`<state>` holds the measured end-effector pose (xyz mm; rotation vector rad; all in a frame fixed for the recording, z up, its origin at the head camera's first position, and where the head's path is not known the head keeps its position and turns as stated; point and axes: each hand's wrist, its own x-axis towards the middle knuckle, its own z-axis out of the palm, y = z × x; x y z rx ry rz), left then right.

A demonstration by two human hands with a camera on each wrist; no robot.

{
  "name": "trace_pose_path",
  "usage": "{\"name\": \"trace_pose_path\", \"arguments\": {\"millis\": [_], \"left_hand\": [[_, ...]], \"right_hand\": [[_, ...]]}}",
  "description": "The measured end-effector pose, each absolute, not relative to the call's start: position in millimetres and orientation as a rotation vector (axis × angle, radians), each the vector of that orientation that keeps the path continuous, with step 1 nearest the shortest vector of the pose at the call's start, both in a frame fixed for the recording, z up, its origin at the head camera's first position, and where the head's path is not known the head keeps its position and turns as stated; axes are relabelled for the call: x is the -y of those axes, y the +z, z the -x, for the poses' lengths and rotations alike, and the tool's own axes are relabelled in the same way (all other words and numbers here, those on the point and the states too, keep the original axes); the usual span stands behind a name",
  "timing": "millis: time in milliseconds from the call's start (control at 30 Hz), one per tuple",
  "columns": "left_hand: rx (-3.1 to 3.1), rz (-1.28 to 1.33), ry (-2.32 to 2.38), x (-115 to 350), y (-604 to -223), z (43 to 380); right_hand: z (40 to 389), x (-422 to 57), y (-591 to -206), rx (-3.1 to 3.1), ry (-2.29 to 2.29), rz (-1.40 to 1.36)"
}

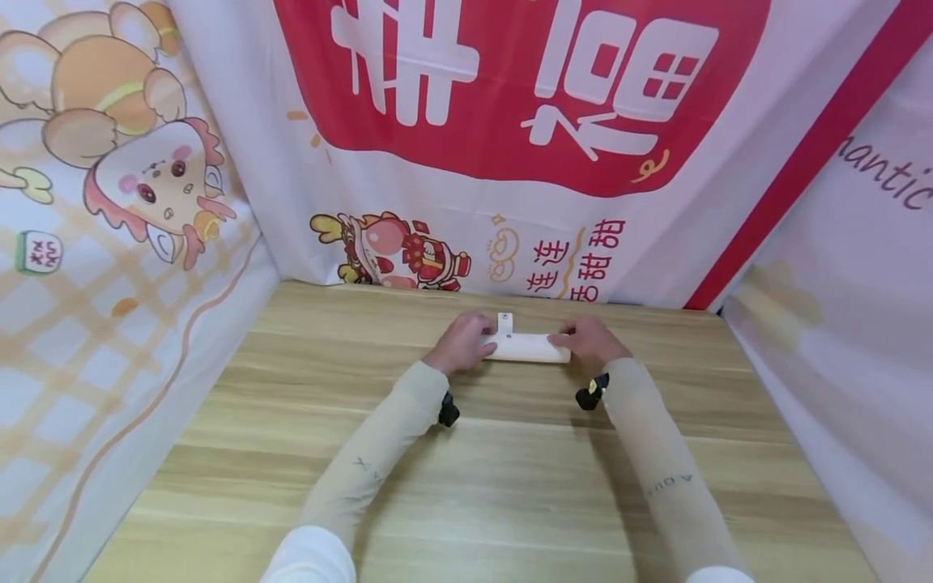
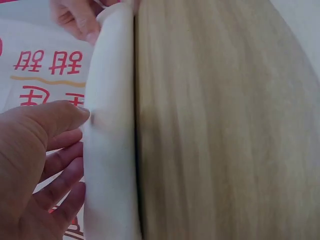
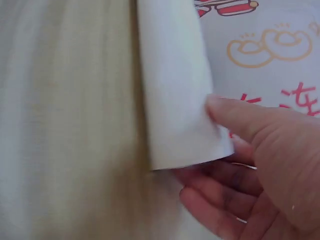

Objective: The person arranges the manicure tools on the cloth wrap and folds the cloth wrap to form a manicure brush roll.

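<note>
A white rolled-up pouch [image 1: 530,348] lies crosswise near the far edge of the wooden table. From its far side a short strap with snap studs [image 1: 505,323] sticks up. My left hand [image 1: 462,342] holds the left end; in the left wrist view the thumb presses the side of the white roll [image 2: 112,130] and the fingers curl beside it. At the other end my right hand [image 1: 592,340] pinches the corner. The right wrist view has that thumb on top of the roll [image 3: 175,90] and the fingers [image 3: 215,210] around its end and partly under it.
The wooden tabletop [image 1: 496,494] spreads between me and the pouch. Behind it hangs a printed cloth [image 1: 452,170] with red and white characters. Cloth walls [image 1: 131,324] stand along both sides. A dark wrist camera [image 1: 448,410] sits on each wrist.
</note>
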<state>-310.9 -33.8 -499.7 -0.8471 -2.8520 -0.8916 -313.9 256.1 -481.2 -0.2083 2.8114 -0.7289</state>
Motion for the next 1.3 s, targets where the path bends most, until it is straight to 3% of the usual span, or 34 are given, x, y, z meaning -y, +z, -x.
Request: {"name": "trace_pose_path", "arguments": {"millis": [267, 600, 833, 1300], "left_hand": [[2.872, 0.717, -0.938, 21, -507, 309], [2.863, 0.761, -1.088, -1, -510, 306], [2.883, 0.659, -1.147, -2, -513, 309], [2.826, 0.425, -1.24, 12, -512, 314]], "right_hand": [[336, -225, -454, -2.787, -0.642, 0.376], [359, -211, -490, -2.757, -0.86, 0.429], [358, -206, -496, -2.778, -1.036, 0.462], [341, -190, -496, -2.834, -1.144, 0.859]]}}
